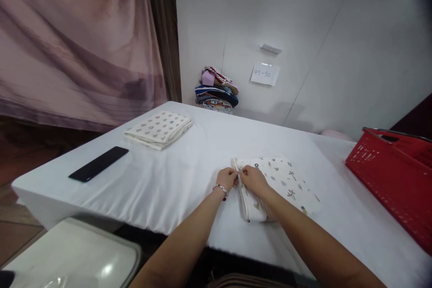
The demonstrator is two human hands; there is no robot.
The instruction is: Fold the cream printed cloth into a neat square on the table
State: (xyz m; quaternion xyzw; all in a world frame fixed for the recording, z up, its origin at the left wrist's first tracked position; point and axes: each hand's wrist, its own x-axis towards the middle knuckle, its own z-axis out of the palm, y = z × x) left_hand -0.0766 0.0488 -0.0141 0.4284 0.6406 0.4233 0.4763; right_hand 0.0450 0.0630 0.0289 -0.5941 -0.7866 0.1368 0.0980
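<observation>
On the white-covered table in front of me lies a white cloth (283,184) printed with small trees and leaves, folded over along its left side. My left hand (227,179) pinches the left edge of this cloth, a silver bracelet on its wrist. Right beside it, my right hand (253,180) grips the same edge, its fingers curled with the tips partly hidden. The two hands almost touch. A second folded cloth (158,128), white with a grey leaf-like print, rests farther off to the left, apart from both hands.
A black phone-like slab (99,164) lies near the table's left end. At the right stands a red plastic basket (388,175). Stacked folded clothes (218,90) rise behind the table by the wall, near a paper sign (265,74) reading "45-50". A white stool-like surface (77,252) sits lower left.
</observation>
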